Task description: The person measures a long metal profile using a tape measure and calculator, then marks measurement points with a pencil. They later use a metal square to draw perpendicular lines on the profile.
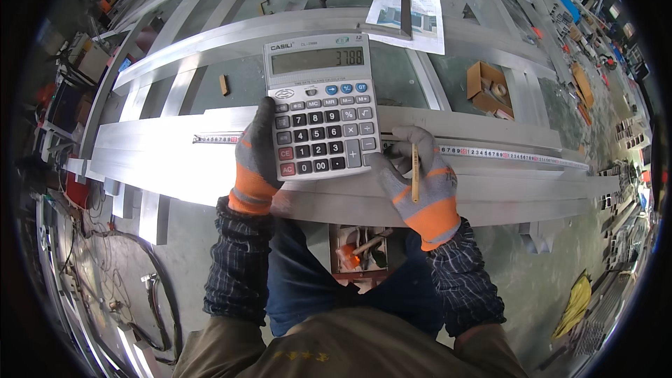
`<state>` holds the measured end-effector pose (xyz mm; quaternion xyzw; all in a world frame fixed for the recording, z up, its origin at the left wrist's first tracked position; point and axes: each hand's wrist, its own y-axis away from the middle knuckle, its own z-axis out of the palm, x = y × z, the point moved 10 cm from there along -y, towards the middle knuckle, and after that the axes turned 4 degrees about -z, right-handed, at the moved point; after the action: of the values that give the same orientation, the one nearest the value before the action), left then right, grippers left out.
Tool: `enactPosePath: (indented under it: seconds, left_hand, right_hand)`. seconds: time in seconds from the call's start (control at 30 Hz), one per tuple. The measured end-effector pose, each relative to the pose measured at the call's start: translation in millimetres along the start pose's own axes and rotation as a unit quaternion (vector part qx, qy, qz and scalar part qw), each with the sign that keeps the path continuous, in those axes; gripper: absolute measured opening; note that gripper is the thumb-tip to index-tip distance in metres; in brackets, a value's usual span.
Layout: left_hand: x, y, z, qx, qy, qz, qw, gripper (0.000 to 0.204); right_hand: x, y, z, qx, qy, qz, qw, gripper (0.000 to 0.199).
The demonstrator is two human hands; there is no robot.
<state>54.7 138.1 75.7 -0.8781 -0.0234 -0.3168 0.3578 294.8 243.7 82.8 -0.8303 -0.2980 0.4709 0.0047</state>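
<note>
My left hand [255, 155], in a grey and orange work glove, grips a large silver desk calculator [322, 110] by its left edge, with the thumb on its front. Its face is turned up toward me and digits show on the display. My right hand [432, 185], gloved alike, is closed around a slim yellow pencil [416, 176] that stands roughly upright between the fingers. The fingertips of this hand are at the calculator's lower right corner. Beneath both hands, an extended tape measure blade [518, 156] runs along long silver metal bars [161, 150], partly hidden by the calculator.
Beyond lies a frame of metal bars [196, 40], with printed sheets [427, 24] under a dark metal piece [406, 14]. An open cardboard box [488, 89] sits at the right. A red tool tray [360, 252] is between my legs. Cables [157, 294] trail on the floor at left.
</note>
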Motion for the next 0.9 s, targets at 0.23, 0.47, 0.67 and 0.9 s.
enactPosePath:
  seconds: [0.23,0.47,0.67,0.9]
  left_hand:
    - [0,-8,5,-0.027,0.137,-0.099,0.985,0.036]
    - [-25,-2,18,-0.029,0.350,-0.260,0.899,0.038]
    - [-31,2,17,0.005,0.410,-0.360,0.838,0.045]
    - [-27,7,-2,0.015,0.041,-0.070,0.997,0.050]
  right_hand:
    - [-5,3,3,0.028,0.076,-0.023,0.996,0.057]
    - [5,2,-14,0.031,-0.109,-0.001,0.994,0.036]
    - [35,-1,-27,0.040,-0.241,0.041,0.969,0.028]
    - [53,7,-59,0.026,-0.177,0.051,0.983,0.024]
